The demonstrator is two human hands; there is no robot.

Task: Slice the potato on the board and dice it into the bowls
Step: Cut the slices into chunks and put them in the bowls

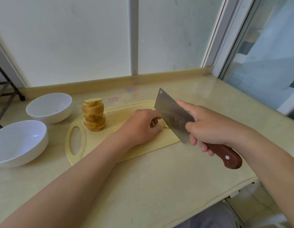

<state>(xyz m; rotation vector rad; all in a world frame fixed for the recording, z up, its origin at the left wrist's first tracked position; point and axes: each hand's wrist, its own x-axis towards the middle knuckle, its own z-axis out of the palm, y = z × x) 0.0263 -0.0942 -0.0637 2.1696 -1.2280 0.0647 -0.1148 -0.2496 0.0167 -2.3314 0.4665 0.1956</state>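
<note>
A pale yellow cutting board (pixel 100 145) lies on the counter. At its far left end stands a stack of potato slices (pixel 94 116) with brown skin. My left hand (pixel 141 127) rests on the board with fingers curled over a pale potato slice (pixel 163 124), mostly hidden. My right hand (pixel 208 129) grips a cleaver (pixel 173 115) by its reddish wooden handle, index finger along the blade. The blade stands tilted right beside my left fingers, over the slice. Two white bowls stand left of the board, a far bowl (pixel 50 107) and a near bowl (pixel 19 142).
The beige counter (pixel 143 186) ends at a front edge on the lower right. Frosted window panes rise behind a low ledge. A dark metal rack (pixel 6 94) stands at the far left. Small pink stickers (pixel 131 89) lie on the counter behind the board.
</note>
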